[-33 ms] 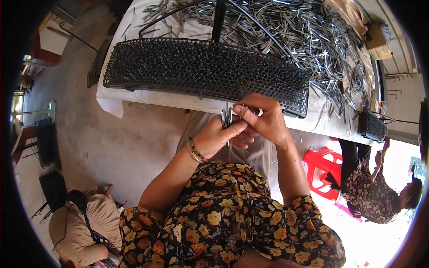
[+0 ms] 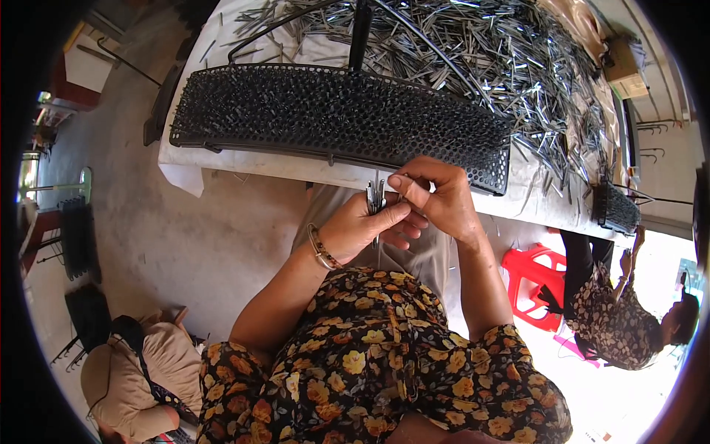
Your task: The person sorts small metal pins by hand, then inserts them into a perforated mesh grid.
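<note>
My left hand (image 2: 356, 231) is closed around a small bundle of thin metal strips (image 2: 375, 198), which stand upright between thumb and fingers. Close against it, my right hand (image 2: 446, 206) has its thumb bent toward the curled fingers in a pinch; whatever lies between them is hidden. Just beyond both hands is a long, curved black perforated panel (image 2: 325, 103) on the table's near edge. Its holes are filled with many short dark upright pieces, while bare holes show along its lower right part.
A white-covered table (image 2: 255, 164) bears a large heap of loose metal strips (image 2: 510, 59). A black rod frame (image 2: 361, 37) rises behind the panel. To the right are a red plastic stool (image 2: 534, 285), another person (image 2: 617, 318) and a smaller black panel (image 2: 618, 209). Someone in beige (image 2: 140, 377) is at lower left.
</note>
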Available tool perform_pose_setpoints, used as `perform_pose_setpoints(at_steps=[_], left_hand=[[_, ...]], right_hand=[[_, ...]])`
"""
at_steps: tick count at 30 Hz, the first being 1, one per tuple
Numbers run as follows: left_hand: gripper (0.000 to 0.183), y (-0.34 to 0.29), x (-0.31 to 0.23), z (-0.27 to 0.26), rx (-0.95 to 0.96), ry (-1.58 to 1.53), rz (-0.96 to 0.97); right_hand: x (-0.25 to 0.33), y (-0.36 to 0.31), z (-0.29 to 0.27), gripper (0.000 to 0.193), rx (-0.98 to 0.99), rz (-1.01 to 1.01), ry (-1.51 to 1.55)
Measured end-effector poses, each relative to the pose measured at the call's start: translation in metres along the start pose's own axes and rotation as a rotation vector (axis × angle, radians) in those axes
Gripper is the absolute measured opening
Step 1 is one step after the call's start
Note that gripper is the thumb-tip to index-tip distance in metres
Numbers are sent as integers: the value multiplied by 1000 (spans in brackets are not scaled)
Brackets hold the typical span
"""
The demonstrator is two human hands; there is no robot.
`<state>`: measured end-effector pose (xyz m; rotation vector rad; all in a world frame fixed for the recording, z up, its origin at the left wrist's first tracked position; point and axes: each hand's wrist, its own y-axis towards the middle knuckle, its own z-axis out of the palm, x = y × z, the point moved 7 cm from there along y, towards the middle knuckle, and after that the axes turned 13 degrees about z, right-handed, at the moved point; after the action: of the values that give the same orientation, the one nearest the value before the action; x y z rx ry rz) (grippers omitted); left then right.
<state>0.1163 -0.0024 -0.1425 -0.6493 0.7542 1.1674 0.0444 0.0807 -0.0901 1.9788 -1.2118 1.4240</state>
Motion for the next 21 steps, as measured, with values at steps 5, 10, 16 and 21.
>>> perform_pose_setpoints(at_steps=[5, 10, 16, 21], left_hand=[[24, 4, 14, 1, -38, -21, -121], [17, 11, 28, 3, -81, 34, -139], [23, 4, 30, -5, -142, -186, -178], [21, -3, 33, -10, -136, -220, -112]], right_hand=[[-7, 1, -36, 15, -382, 78, 248], [-7, 15, -47, 12, -578, -149, 93], [3, 17, -37, 12, -588, -231, -106], [12, 11, -30, 13, -710, -365, -493]])
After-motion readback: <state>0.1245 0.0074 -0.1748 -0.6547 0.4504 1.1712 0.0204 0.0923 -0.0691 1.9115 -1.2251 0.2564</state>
